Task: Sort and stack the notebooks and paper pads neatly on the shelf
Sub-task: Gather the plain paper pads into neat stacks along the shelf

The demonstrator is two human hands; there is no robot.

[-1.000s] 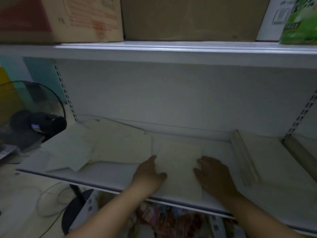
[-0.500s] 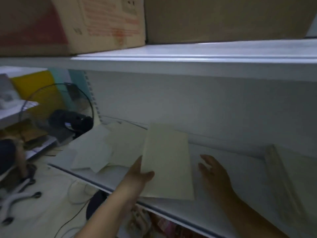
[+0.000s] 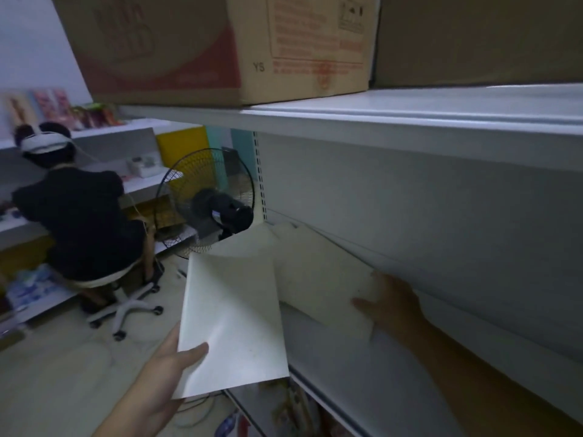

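while left grip (image 3: 164, 373) holds one pad (image 3: 233, 316), right grip (image 3: 391, 307) holds another (image 3: 318, 279)

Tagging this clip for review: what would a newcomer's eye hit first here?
The pale notebook held up in the left hand, low centre, stands out first. Just right of it, the right hand holds the edge of a pad lying on the shelf. Next come the big cardboard box on the shelf above, and the black fan and a seated person at left.
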